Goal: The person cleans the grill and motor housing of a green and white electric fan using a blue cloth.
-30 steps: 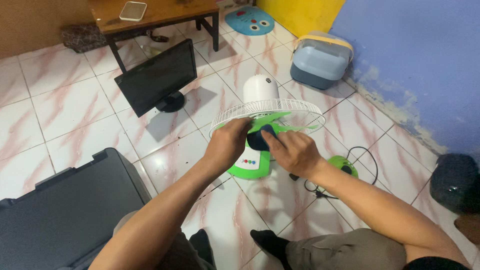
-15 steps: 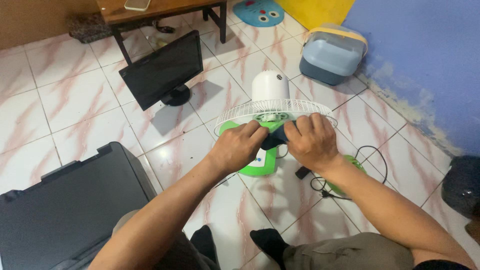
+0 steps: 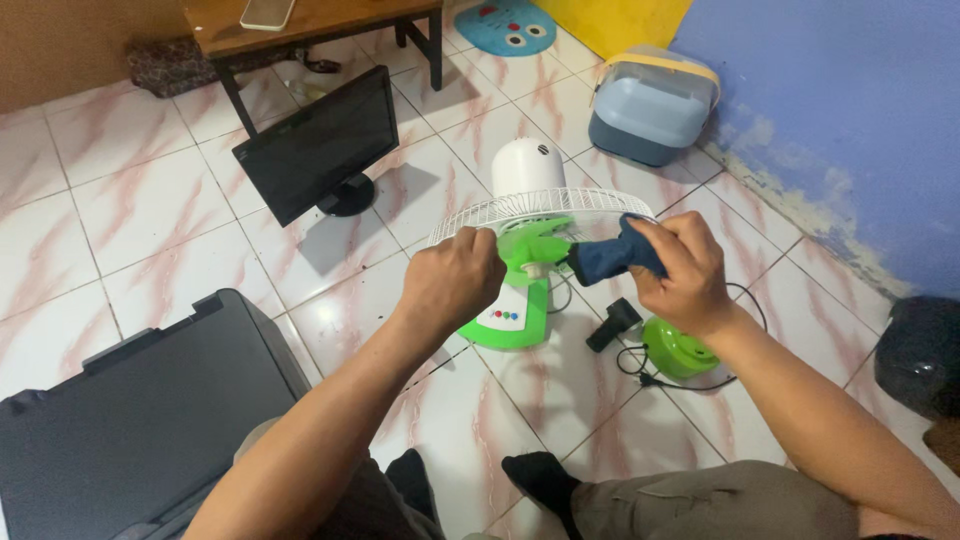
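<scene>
Green fan (image 3: 525, 290) stands on floor btwn hands: left hand (image 3: 452, 280) fisted on white grille (image 3: 535, 210) rim to steady it, right hand (image 3: 680, 268) clenching blue cloth (image 3: 610, 256) vs. blades.

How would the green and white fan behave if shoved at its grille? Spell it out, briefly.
The fan would probably tip rather than slide: its white motor housing and wide wire grille sit high above a small green base. The thin grille wires likely flex under pressure. The left hand gripping the rim looks enough to steady it, so it seems light.
</scene>
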